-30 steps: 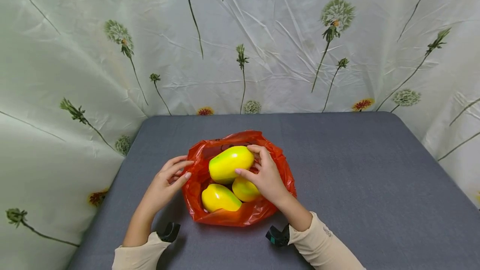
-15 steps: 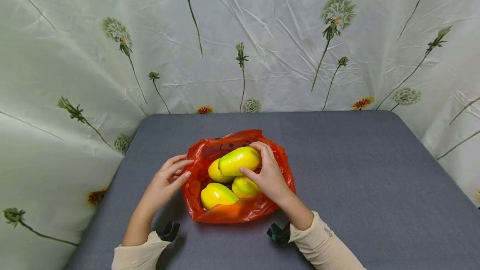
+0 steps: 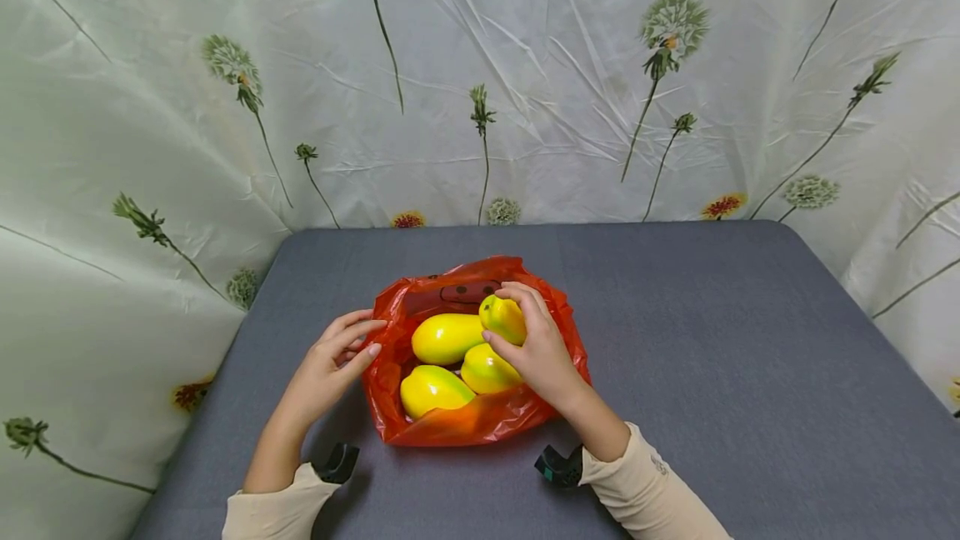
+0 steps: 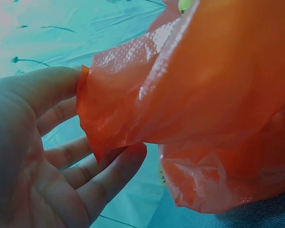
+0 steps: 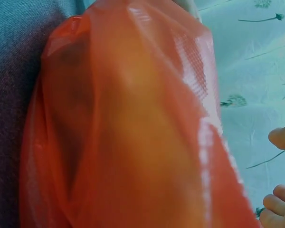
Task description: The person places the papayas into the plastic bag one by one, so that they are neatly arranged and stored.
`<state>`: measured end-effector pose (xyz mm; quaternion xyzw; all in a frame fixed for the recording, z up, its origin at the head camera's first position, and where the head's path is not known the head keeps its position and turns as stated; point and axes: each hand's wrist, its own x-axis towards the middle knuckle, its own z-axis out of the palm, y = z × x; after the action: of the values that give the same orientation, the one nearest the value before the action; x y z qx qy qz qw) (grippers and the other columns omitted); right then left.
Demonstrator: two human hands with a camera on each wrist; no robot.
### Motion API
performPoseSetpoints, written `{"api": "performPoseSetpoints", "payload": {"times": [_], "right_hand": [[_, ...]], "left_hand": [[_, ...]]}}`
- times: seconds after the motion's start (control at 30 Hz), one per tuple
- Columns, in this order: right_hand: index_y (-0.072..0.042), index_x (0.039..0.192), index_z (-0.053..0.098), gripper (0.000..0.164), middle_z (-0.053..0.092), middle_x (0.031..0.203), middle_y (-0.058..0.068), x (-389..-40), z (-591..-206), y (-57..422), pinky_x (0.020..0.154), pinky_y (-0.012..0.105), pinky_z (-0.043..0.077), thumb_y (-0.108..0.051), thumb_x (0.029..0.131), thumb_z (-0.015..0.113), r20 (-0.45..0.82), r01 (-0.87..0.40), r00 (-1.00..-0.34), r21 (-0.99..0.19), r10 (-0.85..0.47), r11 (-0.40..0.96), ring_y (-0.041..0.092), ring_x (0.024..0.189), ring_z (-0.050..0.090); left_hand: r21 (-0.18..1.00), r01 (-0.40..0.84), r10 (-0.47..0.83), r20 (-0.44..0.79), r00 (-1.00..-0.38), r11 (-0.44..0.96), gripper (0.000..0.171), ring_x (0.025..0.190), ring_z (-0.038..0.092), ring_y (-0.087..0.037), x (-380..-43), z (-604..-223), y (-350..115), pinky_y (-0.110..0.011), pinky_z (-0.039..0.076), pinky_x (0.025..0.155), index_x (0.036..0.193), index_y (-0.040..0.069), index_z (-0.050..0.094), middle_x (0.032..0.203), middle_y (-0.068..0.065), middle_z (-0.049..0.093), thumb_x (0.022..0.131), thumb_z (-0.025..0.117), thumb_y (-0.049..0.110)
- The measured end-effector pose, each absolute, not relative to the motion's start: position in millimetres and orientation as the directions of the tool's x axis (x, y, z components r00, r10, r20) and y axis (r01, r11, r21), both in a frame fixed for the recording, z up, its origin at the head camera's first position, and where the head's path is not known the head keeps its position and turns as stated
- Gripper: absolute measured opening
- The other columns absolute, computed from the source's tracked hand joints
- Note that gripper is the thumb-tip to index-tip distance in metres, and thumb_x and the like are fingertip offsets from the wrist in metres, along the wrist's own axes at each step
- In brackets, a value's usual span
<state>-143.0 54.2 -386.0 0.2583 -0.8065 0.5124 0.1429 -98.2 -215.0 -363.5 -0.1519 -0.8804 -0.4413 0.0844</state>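
Observation:
In the head view, my right hand (image 3: 542, 361) grips a yellow papaya (image 3: 501, 319) by its sides at the right of a red plastic bag (image 3: 480, 433). The stem end of that papaya faces left. Three more papayas lie in the bag: one at the back left (image 3: 444, 340), one at the front left (image 3: 433, 392) and one beneath my right hand (image 3: 486, 369). My left hand (image 3: 328, 369) holds the left rim of the bag, and the left wrist view has the thin red plastic (image 4: 118, 99) between thumb and fingers. The bag hides the held papaya in the right wrist view.
The bag stands on a grey cloth-covered table (image 3: 697, 340). Behind it hangs a pale curtain (image 3: 562, 90) with a dandelion print. Black wrist cameras sit at both cuffs, the left one (image 3: 339, 463) and the right one (image 3: 558, 467), close to the bag's front.
My right hand has moved the gripped papaya rightward and turned it end-on, uncovering the back-left papaya. My left hand has stayed at the rim.

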Motion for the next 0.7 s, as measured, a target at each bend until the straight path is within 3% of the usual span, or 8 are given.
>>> {"api": "performPoseSetpoints", "payload": {"times": [0.4,0.57,0.7], "right_hand": [[0.002,0.120,0.045,0.050,0.043,0.125,0.015,-139.0,-376.7,58.0,0.095,0.040,0.036,0.005,0.076,0.068,0.500,-0.568,-0.816,-0.787,-0.292,0.242,0.025,0.115,0.041],[-0.003,0.122,0.046,0.049,0.046,0.123,0.006,-135.8,-370.1,60.7,0.095,0.030,0.036,0.000,0.078,0.067,0.532,-0.605,-0.789,-0.760,-0.307,0.239,0.017,0.114,0.044],[-0.002,0.122,0.046,0.048,0.047,0.122,0.007,-135.5,-365.1,65.6,0.093,0.029,0.038,0.000,0.079,0.067,0.590,-0.662,-0.744,-0.715,-0.314,0.226,0.021,0.111,0.047]], "left_hand": [[0.749,0.354,0.200,0.293,-0.935,0.560,0.032,0.089,0.053,-0.024,-101.7,-371.1,-219.2,-0.022,0.046,0.075,0.115,-0.001,0.057,0.125,-0.021,0.043,0.084,0.060,0.000],[0.752,0.334,0.187,0.277,-0.943,0.569,0.033,0.091,0.054,-0.019,-106.7,-386.7,-232.0,-0.020,0.045,0.077,0.119,0.007,0.057,0.129,-0.011,0.042,0.086,0.059,0.008],[0.719,0.337,0.178,0.290,-0.940,0.608,0.035,0.101,0.051,-0.017,-106.7,-384.5,-236.9,-0.025,0.044,0.083,0.123,0.013,0.054,0.131,-0.002,0.040,0.088,0.058,0.016]]}}
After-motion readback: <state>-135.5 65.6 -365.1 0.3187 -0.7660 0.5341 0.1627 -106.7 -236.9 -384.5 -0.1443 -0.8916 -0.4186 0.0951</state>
